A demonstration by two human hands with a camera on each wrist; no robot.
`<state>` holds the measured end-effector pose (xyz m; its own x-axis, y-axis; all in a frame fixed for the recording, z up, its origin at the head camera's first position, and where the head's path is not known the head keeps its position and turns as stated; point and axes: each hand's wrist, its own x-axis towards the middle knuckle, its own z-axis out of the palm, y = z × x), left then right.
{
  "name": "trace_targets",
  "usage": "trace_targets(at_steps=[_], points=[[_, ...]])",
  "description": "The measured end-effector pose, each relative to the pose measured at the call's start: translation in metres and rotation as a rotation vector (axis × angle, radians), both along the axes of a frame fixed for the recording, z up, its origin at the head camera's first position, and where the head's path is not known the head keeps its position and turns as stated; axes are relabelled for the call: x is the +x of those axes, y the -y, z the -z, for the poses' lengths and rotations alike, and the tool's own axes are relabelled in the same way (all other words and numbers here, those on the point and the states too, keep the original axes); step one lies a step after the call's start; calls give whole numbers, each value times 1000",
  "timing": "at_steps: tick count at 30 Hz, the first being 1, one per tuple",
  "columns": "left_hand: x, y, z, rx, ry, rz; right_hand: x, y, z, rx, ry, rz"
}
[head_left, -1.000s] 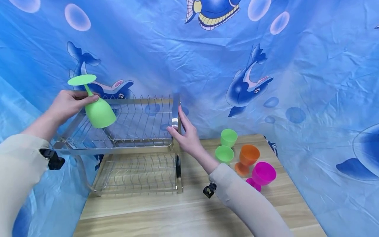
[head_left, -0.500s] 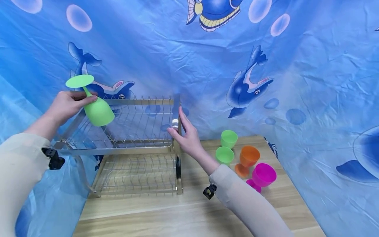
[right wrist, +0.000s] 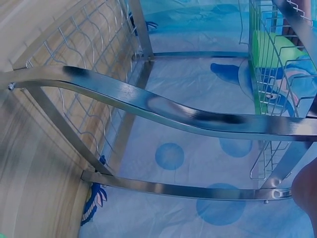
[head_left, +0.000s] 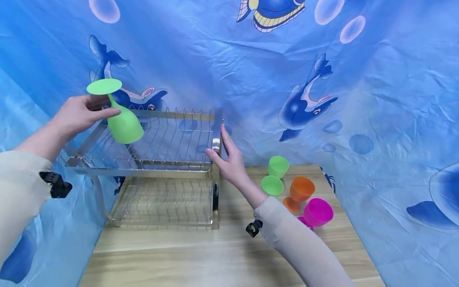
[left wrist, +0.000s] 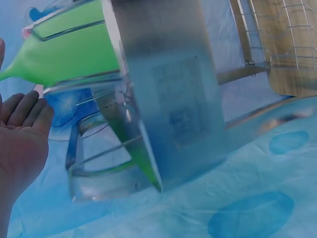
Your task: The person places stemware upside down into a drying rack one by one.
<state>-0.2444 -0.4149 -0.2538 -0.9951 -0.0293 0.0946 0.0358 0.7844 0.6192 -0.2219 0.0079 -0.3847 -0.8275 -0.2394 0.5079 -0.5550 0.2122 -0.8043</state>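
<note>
A green plastic goblet [head_left: 124, 126] stands upside down on the upper tier of a metal dish rack [head_left: 168, 173], near its left end. My left hand [head_left: 77, 115] is beside its stem, thumb in front of it. In the left wrist view the fingers [left wrist: 27, 111] lie loose, apart from the goblet [left wrist: 74, 47], which appears behind the rack's side plate. My right hand [head_left: 231, 161] holds the rack's right upright, thumb over the front and fingers along the outer side. Only a blurred edge of that hand [right wrist: 304, 191] shows in the right wrist view.
Right of the rack, two green goblets [head_left: 278, 166], an orange goblet [head_left: 302, 189] and a magenta goblet [head_left: 318, 212] stand upright on the wooden table [head_left: 172, 255]. A blue curtain [head_left: 251, 79] printed with dolphins hangs close behind the rack. The rack's lower tier [head_left: 165, 203] shows bare wires.
The left hand's fingers have loosened from the goblet, which stays upside down on the upper tier. The head view has shifted slightly. The right hand keeps its place on the upright.
</note>
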Motion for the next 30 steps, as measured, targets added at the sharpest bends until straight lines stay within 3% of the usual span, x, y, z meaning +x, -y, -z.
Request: trace_targets(at_steps=[5,16,24,30], points=[[15,-3,-8,-34,11,-15,-2,-4,-2,14,-6,12],[67,-13,-1,-87,33,34,5,-22,-4,101,34,-9],[91,-37,2,-47,-36,103,7,-72,1,41,34,-5],[112,-67,5,-20,-72,192,20,-120,17,31,107,25]])
